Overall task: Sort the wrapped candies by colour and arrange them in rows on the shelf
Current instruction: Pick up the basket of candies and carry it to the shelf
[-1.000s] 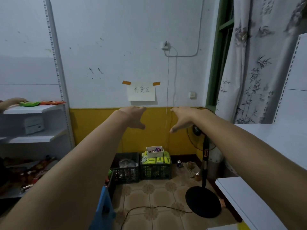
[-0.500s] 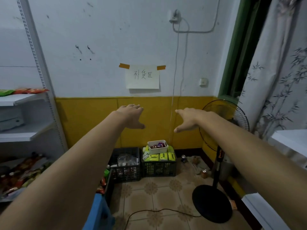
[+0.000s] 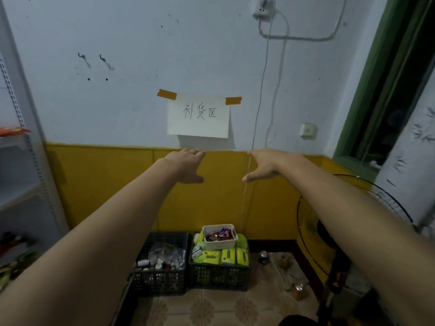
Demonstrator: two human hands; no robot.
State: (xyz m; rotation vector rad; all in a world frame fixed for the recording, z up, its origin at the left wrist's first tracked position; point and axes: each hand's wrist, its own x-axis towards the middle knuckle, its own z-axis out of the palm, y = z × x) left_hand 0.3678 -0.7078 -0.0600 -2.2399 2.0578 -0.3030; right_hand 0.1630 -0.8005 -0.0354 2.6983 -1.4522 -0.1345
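White basket (image 3: 220,244) of wrapped candies (image 3: 220,234) on crate (image 3: 219,276), well below left hand (image 3: 186,165) and right hand (image 3: 264,166), fingers (image 3: 195,153) straight, holding nothing

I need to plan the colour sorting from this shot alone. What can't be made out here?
Head view only.
Candies in the white basket: too small and blurred to count or sort by colour.
Shelf: cut off by the left edge; the packets on it are blurred.
Left crate: contents a blurred jumble.
Fan: partly hidden behind the right arm.
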